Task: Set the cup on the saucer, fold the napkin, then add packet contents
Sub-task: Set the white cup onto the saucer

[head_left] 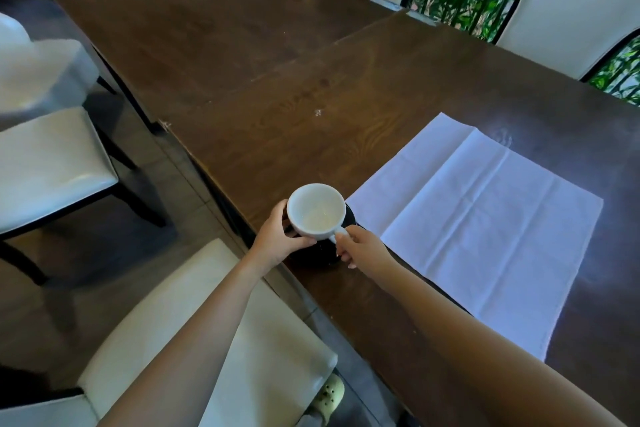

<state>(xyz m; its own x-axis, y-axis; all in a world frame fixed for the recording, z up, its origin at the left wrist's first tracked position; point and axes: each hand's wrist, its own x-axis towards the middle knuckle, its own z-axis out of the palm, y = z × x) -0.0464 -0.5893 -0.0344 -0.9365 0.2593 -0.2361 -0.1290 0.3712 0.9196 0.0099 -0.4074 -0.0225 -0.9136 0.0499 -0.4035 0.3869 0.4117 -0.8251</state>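
Glossy white ceramic cup [316, 211], shiny black saucer [348, 218]. Dark grained wood table [277, 80], faintly sheened. Matt white creased cloth napkin [485, 218], lower right.

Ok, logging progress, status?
Left hand cupping cup, right hand on handle. Cup over dark saucer. Napkin unfolded. Nothing blocking.

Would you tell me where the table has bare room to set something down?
The table is bare beyond the cup, and along the far edge behind the napkin. Crowded: the near edge, where both hands hold the cup over the saucer.
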